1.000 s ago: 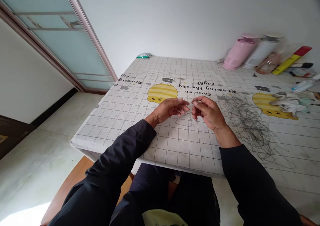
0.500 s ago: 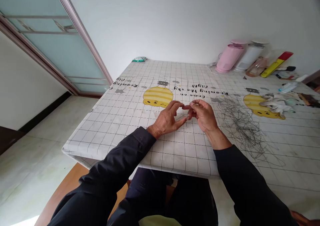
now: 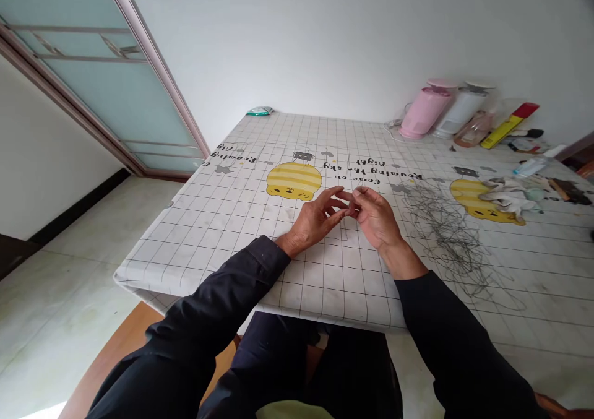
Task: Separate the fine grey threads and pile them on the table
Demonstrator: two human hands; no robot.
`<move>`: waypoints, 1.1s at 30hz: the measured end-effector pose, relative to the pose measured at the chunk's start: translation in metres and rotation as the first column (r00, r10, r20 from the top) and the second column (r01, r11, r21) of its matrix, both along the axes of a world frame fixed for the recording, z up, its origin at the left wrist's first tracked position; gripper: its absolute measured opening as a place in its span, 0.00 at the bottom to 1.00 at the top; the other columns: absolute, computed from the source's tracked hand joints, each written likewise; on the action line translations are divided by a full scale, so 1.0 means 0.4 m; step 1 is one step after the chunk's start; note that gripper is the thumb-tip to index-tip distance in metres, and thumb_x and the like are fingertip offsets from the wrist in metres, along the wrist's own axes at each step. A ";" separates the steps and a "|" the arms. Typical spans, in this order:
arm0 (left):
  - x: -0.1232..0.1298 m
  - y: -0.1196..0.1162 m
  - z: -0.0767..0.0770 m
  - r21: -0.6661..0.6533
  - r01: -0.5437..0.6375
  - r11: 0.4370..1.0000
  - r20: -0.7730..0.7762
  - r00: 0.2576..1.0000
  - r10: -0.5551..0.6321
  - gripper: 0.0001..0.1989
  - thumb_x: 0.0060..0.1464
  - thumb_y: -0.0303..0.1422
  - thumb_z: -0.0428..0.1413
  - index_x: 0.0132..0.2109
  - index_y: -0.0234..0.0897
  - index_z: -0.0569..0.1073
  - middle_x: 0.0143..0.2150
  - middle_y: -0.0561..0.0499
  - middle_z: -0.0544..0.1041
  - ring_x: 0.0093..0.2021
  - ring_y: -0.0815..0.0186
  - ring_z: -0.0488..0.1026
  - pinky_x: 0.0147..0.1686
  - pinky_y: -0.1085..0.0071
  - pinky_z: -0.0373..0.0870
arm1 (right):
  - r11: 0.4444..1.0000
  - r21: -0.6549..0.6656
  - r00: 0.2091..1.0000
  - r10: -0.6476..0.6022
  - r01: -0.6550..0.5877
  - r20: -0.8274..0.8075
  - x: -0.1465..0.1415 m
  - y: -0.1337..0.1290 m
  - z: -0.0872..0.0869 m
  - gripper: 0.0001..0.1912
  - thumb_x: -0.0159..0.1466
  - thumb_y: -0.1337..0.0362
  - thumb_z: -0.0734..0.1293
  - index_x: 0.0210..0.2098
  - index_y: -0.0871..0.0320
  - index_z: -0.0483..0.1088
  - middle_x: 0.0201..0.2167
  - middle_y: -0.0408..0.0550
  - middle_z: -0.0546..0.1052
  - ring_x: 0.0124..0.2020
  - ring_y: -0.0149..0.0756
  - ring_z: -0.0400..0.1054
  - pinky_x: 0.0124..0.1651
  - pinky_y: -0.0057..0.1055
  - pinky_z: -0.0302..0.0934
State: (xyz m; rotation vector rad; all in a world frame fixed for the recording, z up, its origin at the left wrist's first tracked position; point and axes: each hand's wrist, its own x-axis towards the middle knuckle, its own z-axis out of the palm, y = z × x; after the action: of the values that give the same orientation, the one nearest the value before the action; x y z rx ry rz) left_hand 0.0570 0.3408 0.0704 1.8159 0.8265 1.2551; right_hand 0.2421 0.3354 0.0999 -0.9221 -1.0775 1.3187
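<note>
Over the checked tablecloth, my left hand (image 3: 313,222) and my right hand (image 3: 377,216) meet at their fingertips. The left thumb and fingers curve toward the right hand, and whatever lies between their tips is too small to make out. My right hand is closed in a pinch, its held item also too fine to see. Beside the right hand lies a loose tangle of thin dark strands (image 3: 457,236) on the tablecloth (image 3: 223,221).
Along the wall at the back right stand a pink cylinder (image 3: 424,112), a white cylinder (image 3: 457,112), a bottle (image 3: 472,129) and a yellow-red box (image 3: 509,126). A crumpled cloth (image 3: 510,197) lies at the right. A green packet (image 3: 260,111) sits at the back left corner.
The fingertips of my left hand have drawn slightly closer to my right hand, and its thumb has risen a little. The view has shifted slightly.
</note>
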 end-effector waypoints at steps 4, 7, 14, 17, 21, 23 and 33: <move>0.003 -0.009 0.021 0.018 0.020 1.000 0.068 0.997 -0.021 0.28 0.69 0.46 0.67 0.69 0.42 0.75 0.55 0.42 0.88 0.46 0.59 0.86 0.43 0.64 0.80 | 1.000 -0.002 0.999 0.012 -0.012 -0.037 0.001 0.002 -0.005 0.21 0.62 0.48 0.83 0.41 0.50 0.73 0.35 0.42 0.79 0.32 0.35 0.70 0.43 0.38 0.74; 0.005 -0.016 0.032 0.034 0.047 0.998 0.090 0.995 -0.049 0.22 0.70 0.44 0.66 0.65 0.42 0.78 0.57 0.42 0.87 0.50 0.57 0.87 0.44 0.63 0.81 | 1.000 0.002 0.999 0.010 -0.010 -0.035 0.003 0.006 -0.011 0.22 0.62 0.47 0.84 0.41 0.49 0.73 0.36 0.42 0.78 0.33 0.36 0.72 0.41 0.37 0.74; 0.002 -0.024 0.030 0.046 0.054 0.997 0.051 0.997 -0.056 0.17 0.72 0.43 0.64 0.62 0.44 0.82 0.55 0.44 0.88 0.47 0.59 0.85 0.39 0.65 0.77 | 0.999 -0.041 0.999 0.016 -0.018 -0.049 0.007 0.006 -0.013 0.20 0.62 0.50 0.84 0.41 0.50 0.74 0.44 0.48 0.85 0.37 0.36 0.73 0.36 0.32 0.70; 0.009 -0.020 0.022 0.049 0.058 0.997 0.064 0.996 -0.061 0.17 0.70 0.41 0.65 0.62 0.43 0.82 0.53 0.44 0.88 0.46 0.60 0.84 0.40 0.65 0.77 | 1.000 -0.025 0.999 -0.002 0.001 -0.034 0.003 0.006 -0.018 0.21 0.63 0.49 0.84 0.41 0.50 0.73 0.41 0.47 0.85 0.37 0.37 0.74 0.36 0.32 0.71; 0.016 -0.016 0.024 -0.025 0.004 1.000 0.123 0.992 -0.001 0.15 0.69 0.41 0.67 0.58 0.44 0.84 0.52 0.46 0.87 0.46 0.60 0.83 0.40 0.64 0.75 | 1.000 -0.014 0.999 0.008 -0.009 -0.045 -0.004 0.006 -0.018 0.21 0.61 0.49 0.84 0.42 0.50 0.75 0.35 0.43 0.80 0.36 0.37 0.76 0.39 0.34 0.75; 0.009 -0.010 0.034 -0.031 -0.029 0.999 0.148 0.988 0.034 0.13 0.68 0.41 0.67 0.56 0.44 0.85 0.47 0.47 0.87 0.44 0.61 0.82 0.41 0.64 0.75 | 0.998 -0.032 0.998 0.052 -0.054 -0.040 -0.001 0.004 -0.014 0.20 0.63 0.48 0.83 0.41 0.50 0.75 0.36 0.44 0.82 0.36 0.39 0.78 0.40 0.38 0.77; -0.064 0.045 0.081 -0.170 -0.027 0.985 0.347 0.934 0.086 0.15 0.60 0.40 0.73 0.50 0.39 0.85 0.38 0.51 0.83 0.43 0.62 0.83 0.54 0.58 0.80 | 0.920 0.257 0.906 -0.355 0.294 0.233 0.069 0.018 -0.006 0.19 0.70 0.42 0.78 0.39 0.50 0.76 0.35 0.48 0.82 0.30 0.38 0.73 0.32 0.37 0.72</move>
State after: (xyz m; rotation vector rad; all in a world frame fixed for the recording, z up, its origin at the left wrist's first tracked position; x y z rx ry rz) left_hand 0.0313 0.3586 0.1028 1.3897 0.7564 1.4527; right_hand 0.2696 0.3426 0.0976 -1.0871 -1.1914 0.7929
